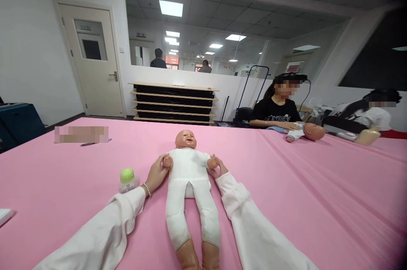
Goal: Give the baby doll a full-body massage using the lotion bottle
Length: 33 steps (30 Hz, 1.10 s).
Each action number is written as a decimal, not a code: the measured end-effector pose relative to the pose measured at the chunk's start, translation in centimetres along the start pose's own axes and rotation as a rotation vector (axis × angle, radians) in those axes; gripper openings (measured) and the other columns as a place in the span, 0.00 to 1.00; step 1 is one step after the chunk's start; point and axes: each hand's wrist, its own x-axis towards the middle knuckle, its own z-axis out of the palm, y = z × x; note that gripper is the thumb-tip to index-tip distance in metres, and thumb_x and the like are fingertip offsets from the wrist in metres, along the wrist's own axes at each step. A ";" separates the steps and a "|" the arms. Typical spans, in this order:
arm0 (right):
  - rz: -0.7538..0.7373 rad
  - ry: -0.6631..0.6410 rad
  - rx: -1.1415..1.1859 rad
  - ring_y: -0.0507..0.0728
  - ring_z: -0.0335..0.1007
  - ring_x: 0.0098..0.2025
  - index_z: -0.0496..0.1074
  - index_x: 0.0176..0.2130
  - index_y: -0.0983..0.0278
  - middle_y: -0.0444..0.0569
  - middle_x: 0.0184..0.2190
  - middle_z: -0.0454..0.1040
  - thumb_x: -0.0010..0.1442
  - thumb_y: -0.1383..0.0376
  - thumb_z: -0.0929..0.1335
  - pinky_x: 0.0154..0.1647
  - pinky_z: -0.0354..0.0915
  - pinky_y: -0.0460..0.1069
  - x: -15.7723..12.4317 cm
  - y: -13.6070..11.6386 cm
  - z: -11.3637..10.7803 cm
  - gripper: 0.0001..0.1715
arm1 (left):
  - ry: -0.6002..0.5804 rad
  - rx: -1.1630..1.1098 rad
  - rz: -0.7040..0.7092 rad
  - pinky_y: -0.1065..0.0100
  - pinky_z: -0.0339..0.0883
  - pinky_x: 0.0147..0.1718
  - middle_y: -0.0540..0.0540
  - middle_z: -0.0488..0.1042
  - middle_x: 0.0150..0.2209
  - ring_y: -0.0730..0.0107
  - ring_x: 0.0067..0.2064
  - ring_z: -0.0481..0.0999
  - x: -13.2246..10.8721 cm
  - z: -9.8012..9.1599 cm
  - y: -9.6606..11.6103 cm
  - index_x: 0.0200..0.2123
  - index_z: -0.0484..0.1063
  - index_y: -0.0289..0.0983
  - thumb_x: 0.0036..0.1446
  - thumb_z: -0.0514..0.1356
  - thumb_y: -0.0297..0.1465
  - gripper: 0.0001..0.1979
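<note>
A baby doll [189, 164] with a white cloth body lies face up on the pink-covered table [127, 227], its head at the far side and its feet toward me. My left hand [157, 173] is closed around the doll's hand on the left side of its body. On the other side, my right hand [220, 168] grips the doll's other hand between thumb and fingers. Both doll arms are bent, with the hands beside the torso. A small jar with a green lid [127, 180] stands left of my left wrist.
A pen [90, 143] lies at the table's far left, by a blurred patch. The corner of a white object [4, 215] shows at the left edge. Across the table, a person [278, 107] touches another doll [305, 131]; a pale bottle [368, 135] is near a second person.
</note>
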 end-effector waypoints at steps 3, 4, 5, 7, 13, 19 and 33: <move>-0.009 0.031 -0.071 0.62 0.57 0.56 0.56 0.54 0.69 0.59 0.54 0.60 0.51 0.51 0.64 0.56 0.55 0.57 1.5 -0.4 1.1 0.37 | 0.088 0.028 -0.058 0.62 0.60 0.49 0.42 0.68 0.50 0.62 0.51 0.67 2.3 1.9 -0.5 0.53 0.58 0.37 0.57 0.52 0.38 0.21; 0.003 0.054 -0.096 0.61 0.57 0.56 0.55 0.55 0.69 0.59 0.54 0.60 0.53 0.51 0.62 0.55 0.56 0.57 2.1 -0.5 1.6 0.36 | 0.117 0.041 -0.080 0.62 0.59 0.50 0.42 0.66 0.51 0.62 0.52 0.66 3.1 2.5 -0.7 0.54 0.56 0.36 0.58 0.50 0.39 0.22; 0.017 0.082 -0.114 0.61 0.58 0.55 0.55 0.55 0.69 0.59 0.54 0.60 0.55 0.52 0.61 0.54 0.57 0.57 2.6 -0.6 2.2 0.34 | 0.146 0.055 -0.104 0.62 0.58 0.50 0.41 0.65 0.53 0.62 0.53 0.65 3.8 3.0 -0.9 0.55 0.55 0.36 0.59 0.49 0.39 0.23; 0.035 0.135 -0.129 0.60 0.59 0.54 0.55 0.55 0.68 0.59 0.53 0.60 0.58 0.53 0.58 0.52 0.58 0.55 3.6 -0.6 3.4 0.31 | 0.194 0.085 -0.160 0.63 0.58 0.50 0.40 0.62 0.55 0.62 0.55 0.63 5.1 3.8 -1.5 0.57 0.52 0.35 0.61 0.45 0.39 0.24; 0.153 0.148 -0.176 0.60 0.61 0.51 0.57 0.55 0.68 0.58 0.51 0.63 0.59 0.55 0.56 0.48 0.59 0.53 6.2 1.0 4.7 0.29 | 0.188 0.196 -0.321 0.61 0.59 0.46 0.38 0.60 0.57 0.57 0.54 0.65 8.0 5.0 -3.5 0.61 0.47 0.36 0.61 0.43 0.41 0.27; 0.123 0.031 -0.257 0.58 0.63 0.51 0.59 0.56 0.65 0.54 0.50 0.66 0.60 0.57 0.55 0.48 0.61 0.51 7.3 2.1 4.6 0.28 | 0.050 0.260 -0.374 0.61 0.62 0.41 0.42 0.67 0.52 0.56 0.46 0.71 9.4 5.3 -4.9 0.59 0.54 0.45 0.61 0.42 0.44 0.24; 0.106 0.231 -0.329 0.61 0.62 0.52 0.52 0.58 0.68 0.59 0.53 0.62 0.55 0.56 0.59 0.47 0.61 0.55 4.8 0.7 4.1 0.35 | 0.265 0.305 -0.230 0.58 0.61 0.45 0.38 0.65 0.53 0.54 0.51 0.68 7.1 4.2 -2.5 0.57 0.53 0.35 0.57 0.50 0.36 0.25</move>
